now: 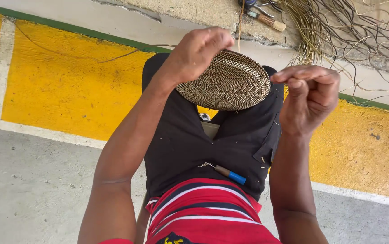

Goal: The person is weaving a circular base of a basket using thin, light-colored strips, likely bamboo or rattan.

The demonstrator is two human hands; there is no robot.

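The left hand (199,49) gripped the upper left rim of a round woven basket base (228,83), its fingers curled over the edge and pressed together on the coil. The right hand (309,97) was just beside the disc's right edge, thumb and fingertips pinched together; whatever strand it may have pinched was too thin to make out. The woven disc, tightly coiled in tan with dark stitching, rested on the person's knees, tilted slightly toward the camera, between the two hands.

Below it, on the lap of the dark shorts (194,149), lay a small tool with a blue handle (230,174), well apart from both hands. A red striped shirt (208,212) showed at the bottom. Beyond the knees, a loose bundle of pale and dark fibre strands (334,27) spread over the concrete floor (32,180), with another wooden-handled tool (267,20) near it. A broad yellow painted band (63,81) crossed the floor.
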